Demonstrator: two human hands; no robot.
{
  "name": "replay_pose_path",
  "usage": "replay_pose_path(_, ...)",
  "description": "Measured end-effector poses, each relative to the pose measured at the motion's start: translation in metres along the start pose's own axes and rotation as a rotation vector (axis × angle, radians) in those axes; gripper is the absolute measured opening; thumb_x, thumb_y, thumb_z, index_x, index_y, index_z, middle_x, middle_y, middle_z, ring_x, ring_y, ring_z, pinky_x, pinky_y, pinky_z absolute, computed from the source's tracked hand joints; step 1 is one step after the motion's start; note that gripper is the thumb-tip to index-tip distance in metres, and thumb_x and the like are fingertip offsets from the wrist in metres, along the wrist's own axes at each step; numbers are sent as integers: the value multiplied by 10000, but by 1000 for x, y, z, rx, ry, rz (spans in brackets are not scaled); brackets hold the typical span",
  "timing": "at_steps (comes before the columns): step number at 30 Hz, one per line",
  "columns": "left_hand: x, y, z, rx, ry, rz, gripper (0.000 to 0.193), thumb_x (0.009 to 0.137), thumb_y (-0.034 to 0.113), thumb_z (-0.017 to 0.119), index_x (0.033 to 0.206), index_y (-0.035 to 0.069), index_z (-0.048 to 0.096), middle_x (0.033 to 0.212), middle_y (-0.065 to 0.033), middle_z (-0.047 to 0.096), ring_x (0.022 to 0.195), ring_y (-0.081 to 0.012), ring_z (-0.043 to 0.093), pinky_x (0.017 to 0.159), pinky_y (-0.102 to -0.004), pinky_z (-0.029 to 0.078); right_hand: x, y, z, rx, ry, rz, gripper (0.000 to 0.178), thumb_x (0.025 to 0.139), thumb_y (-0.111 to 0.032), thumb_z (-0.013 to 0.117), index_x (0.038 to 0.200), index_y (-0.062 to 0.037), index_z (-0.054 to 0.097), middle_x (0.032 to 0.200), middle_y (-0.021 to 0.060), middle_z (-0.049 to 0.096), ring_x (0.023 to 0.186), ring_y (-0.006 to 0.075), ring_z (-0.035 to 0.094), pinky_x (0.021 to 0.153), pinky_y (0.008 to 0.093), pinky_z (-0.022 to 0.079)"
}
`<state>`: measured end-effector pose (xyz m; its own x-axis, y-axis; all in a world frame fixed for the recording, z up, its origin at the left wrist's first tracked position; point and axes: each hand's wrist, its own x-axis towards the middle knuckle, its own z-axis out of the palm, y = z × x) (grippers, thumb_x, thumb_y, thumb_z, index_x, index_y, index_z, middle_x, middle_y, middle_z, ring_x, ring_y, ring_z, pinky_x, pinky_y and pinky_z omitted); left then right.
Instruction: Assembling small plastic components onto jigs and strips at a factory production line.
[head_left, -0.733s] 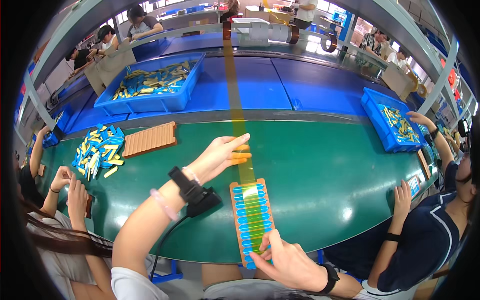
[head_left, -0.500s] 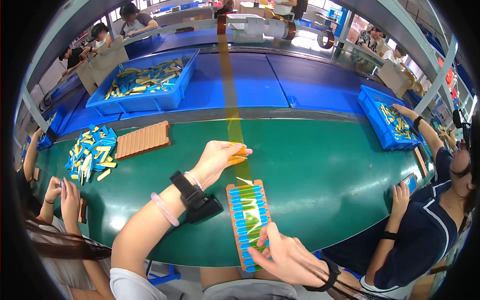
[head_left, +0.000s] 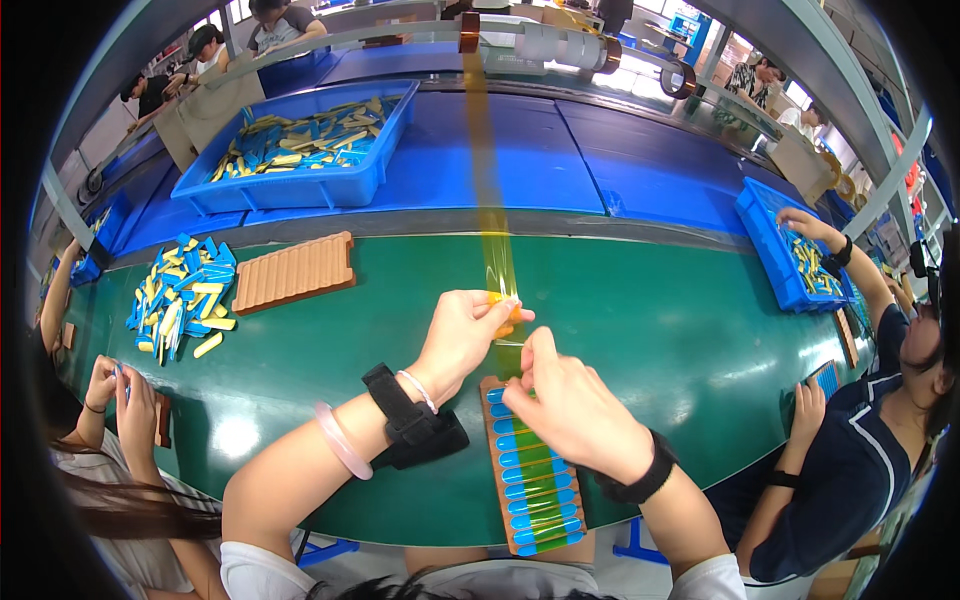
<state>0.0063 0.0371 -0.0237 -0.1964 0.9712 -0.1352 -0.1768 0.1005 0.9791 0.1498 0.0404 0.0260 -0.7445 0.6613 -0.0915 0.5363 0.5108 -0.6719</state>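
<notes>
Long, translucent amber tape runs down from a roll on the rack and over the brown grooved tray before me. Side by side in the tray's grooves lie several blue strips, with the tape lengthwise across them. My left hand is closed in a pinch on the tape just beyond the tray's far end; orange shows at its fingertips. Just right of it, my right hand hovers over the far end of the tray, fingers curled and thumb low near the tape. Its fingertips are partly hidden.
A second grooved tray lies left, beside a pile of blue and yellow strips. Blue bins of strips stand at the back left and right. The tape roll hangs on a bar. Co-workers sit on both sides.
My right hand has moved from the tray's near end to its far end, close to my left hand. The left hand stays pinched on the tape. My view has shifted slightly.
</notes>
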Motion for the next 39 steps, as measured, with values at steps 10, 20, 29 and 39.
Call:
replay_pose_path(10,-2,-2,-4,389,-12,140,370,848,198,483,1049,-105,417,1018,-161,494,970,-192,468,855,-303,386,2,0,1,14,93,-34,229,767,-92,460,865,51,311,655,248,526,634,411,537,571,440,435)
replay_pose_path(20,-33,3,-26,1126,-257,183,960,696,344,659,1322,-5,21,1357,-269,13,1275,-377,-26,1014,-465,112,-13,-6,3,22,147,120,191,766,-84,488,845,0,335,664,172,543,643,341,559,589,389,442)
replay_pose_path(29,-28,-2,-28,1153,-276,151,951,696,320,664,1313,-27,29,1355,-271,8,1278,-360,-35,1028,-437,87,-14,4,9,77,204,113,193,766,-93,491,844,-5,338,656,164,539,641,344,557,597,390,442)
replay_pose_path(39,20,5,-27,-226,-287,-329,341,855,167,491,1073,-91,441,1043,-167,545,939,-190,555,832,-287,446,-4,4,6,124,155,129,202,772,-125,487,839,4,346,657,172,535,651,353,554,598,393,435)
